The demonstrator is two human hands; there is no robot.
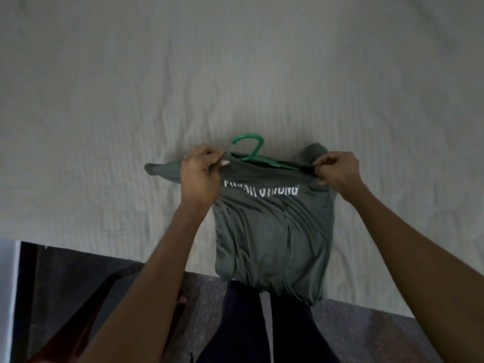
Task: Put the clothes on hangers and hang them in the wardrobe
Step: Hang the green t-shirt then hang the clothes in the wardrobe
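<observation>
A grey-green T-shirt (272, 231) lies on a bed covered with a pale, wrinkled sheet (235, 74), near the sheet's near edge. Its lower hem hangs just over that edge, in front of the person's dark trousers (243, 323). White lettering runs across the chest, partly folded under and not readable.

A green plastic hanger (252, 150) sits in the neck opening. Its hook sticks out on the far side of the collar and lies on the sheet, and part of one green arm shows along the collar toward the right. The rest of the hanger is hidden inside the shirt.

The left hand (200, 172) has its fingers curled and pinches the shirt's fabric at the left shoulder, beside the collar. The right hand (337, 170) likewise pinches the fabric at the right shoulder with curled fingers and thumb. Between the two hands the collar edge is stretched taut. A sleeve pokes out to the left past the left hand, and the other bunches up on the far right behind the right hand.

Below the bed edge there is a dark speckled floor (366, 331), with a reddish-brown cloth (78, 323) at the near left.
</observation>
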